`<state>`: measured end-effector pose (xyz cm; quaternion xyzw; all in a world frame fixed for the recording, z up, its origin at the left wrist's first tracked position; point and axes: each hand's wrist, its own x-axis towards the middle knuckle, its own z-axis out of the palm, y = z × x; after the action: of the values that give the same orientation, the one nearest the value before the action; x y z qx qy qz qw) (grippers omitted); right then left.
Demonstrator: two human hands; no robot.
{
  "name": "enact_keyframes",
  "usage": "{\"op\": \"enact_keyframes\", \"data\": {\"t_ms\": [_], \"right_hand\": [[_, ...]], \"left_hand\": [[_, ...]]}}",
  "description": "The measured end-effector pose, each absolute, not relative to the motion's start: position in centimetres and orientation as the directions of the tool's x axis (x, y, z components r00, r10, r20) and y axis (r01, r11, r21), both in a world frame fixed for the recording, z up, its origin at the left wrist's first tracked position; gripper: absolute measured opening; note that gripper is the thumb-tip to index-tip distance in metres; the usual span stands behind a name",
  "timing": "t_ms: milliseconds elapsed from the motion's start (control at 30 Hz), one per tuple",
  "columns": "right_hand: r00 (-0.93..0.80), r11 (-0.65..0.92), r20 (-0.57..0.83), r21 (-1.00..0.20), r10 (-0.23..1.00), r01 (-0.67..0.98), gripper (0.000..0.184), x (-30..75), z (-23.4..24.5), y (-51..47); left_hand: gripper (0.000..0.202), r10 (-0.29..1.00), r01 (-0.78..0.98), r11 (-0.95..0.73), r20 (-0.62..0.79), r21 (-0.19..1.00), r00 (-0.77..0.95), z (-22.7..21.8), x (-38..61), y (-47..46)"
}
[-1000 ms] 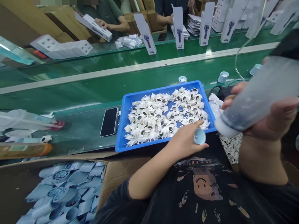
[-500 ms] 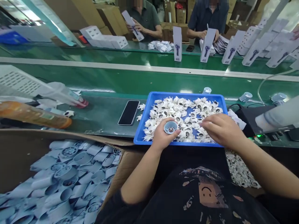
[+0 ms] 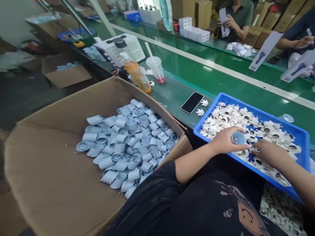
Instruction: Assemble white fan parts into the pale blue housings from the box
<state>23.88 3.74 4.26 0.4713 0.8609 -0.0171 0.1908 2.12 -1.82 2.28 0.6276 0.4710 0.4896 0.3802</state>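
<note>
My left hand [image 3: 225,141] is closed around a small pale-blue plastic cup [image 3: 238,138], held over the near edge of a blue tray [image 3: 304,137]. The tray is full of several white fan impellers [image 3: 236,118]. My right hand [image 3: 269,153] rests on the impellers in the tray just right of the cup, fingers bent down among them; whether it grips one is hidden. A large cardboard box [image 3: 59,183] to my left holds several pale-blue cups [image 3: 128,144] of the same kind.
A black phone [image 3: 192,102] lies on the green bench beside the tray, with two loose impellers [image 3: 201,107] near it. An orange drink bottle [image 3: 136,72] and a plastic cup with a straw [image 3: 155,68] stand behind the box. Other people handle white cartons across the conveyor [image 3: 221,72].
The view has swung left, bringing the cardboard box into view. My right hand dropped from a raised bottle into the tray. My left hand still holds the blue cup.
</note>
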Motion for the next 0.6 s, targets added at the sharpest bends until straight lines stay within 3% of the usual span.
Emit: {"op": "enact_keyframes", "data": {"t_ms": [267,367,500,600], "right_hand": [[-0.418,0.411,-0.170,-0.078,0.892,0.908,0.018,23.5,6.4,3.1],[-0.390,0.345,-0.083,-0.325,0.917,0.881,0.029,23.4,8.2,0.9],[-0.358,0.244,0.016,-0.761,0.933,0.601,0.053,23.0,8.2,-3.6],[-0.321,0.195,0.045,-0.870,0.946,0.452,0.060,22.3,6.9,-6.0]], "left_hand": [[0.038,0.949,0.265,-0.309,0.314,0.913,0.026,3.5,2.1,-2.5],[0.038,0.940,0.238,-0.330,0.341,0.913,-0.005,2.7,1.7,-2.8],[0.059,0.909,0.234,-0.412,0.413,0.881,0.049,1.0,1.3,-3.5],[0.060,0.864,0.286,-0.502,0.480,0.816,0.149,1.0,1.2,-4.4]]}}
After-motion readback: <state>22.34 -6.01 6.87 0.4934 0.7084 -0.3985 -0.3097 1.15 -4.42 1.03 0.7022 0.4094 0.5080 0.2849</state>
